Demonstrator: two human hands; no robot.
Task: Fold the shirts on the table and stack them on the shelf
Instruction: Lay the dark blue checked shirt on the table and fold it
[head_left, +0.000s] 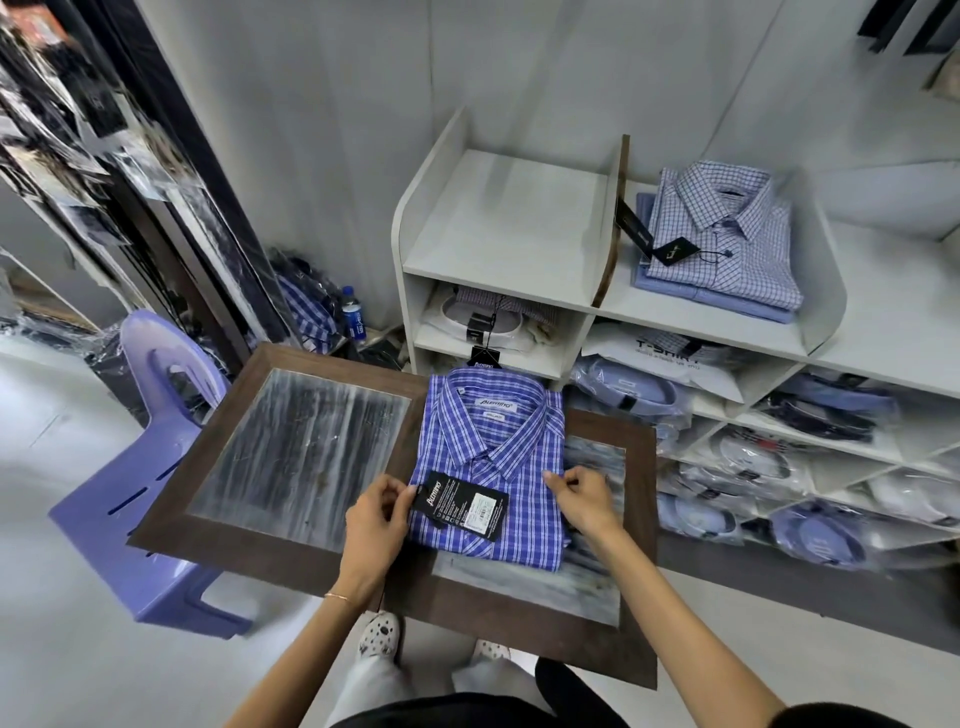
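A folded blue plaid shirt (493, 447) lies collar-up on the right half of the dark-framed table (291, 358). A black hang tag (462, 505) rests on its lower left front. My left hand (376, 525) pinches the shirt's left edge beside the tag. My right hand (584, 496) pinches the fabric at the shirt's right edge. On the white shelf unit (691, 322) behind the table, a stack of folded light checked shirts (719, 241) sits in the right top bay. The left top bay (509, 218) holds nothing.
A purple plastic chair (150, 467) stands left of the table. Lower shelf cubbies (779, 457) hold several bagged shirts. A blue water bottle (354, 313) and bagged clothes sit on the floor by the wall. My feet (382, 634) are under the table's near edge.
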